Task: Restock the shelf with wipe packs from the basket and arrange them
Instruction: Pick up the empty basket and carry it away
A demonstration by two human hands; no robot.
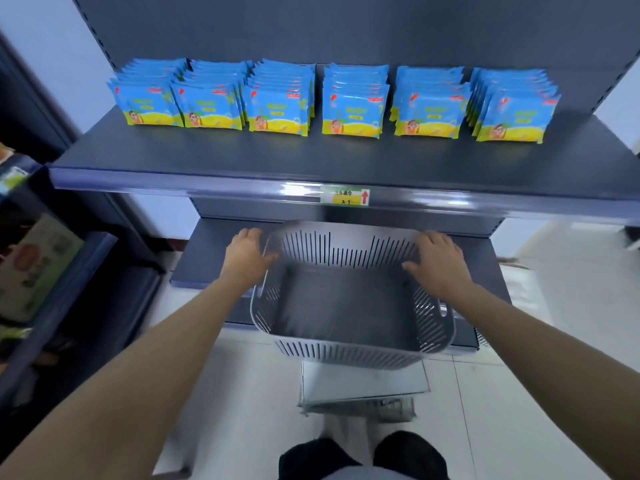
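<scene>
Several rows of blue-and-yellow wipe packs (349,109) stand upright side by side across the dark shelf (311,161). Below it, a grey slotted basket (349,348) holds nothing. My left hand (247,254) grips the basket's far left rim, fingers curled over the edge. My right hand (440,261) grips the far right rim the same way. The basket sits over the lower shelf's front edge and a small stand.
A price label (344,195) with a red arrow sits on the shelf's front rail. A lower dark shelf (214,251) lies behind the basket. A metal stand (363,386) is under the basket. Another rack with boxed goods (38,268) stands at the left. My legs are at the bottom.
</scene>
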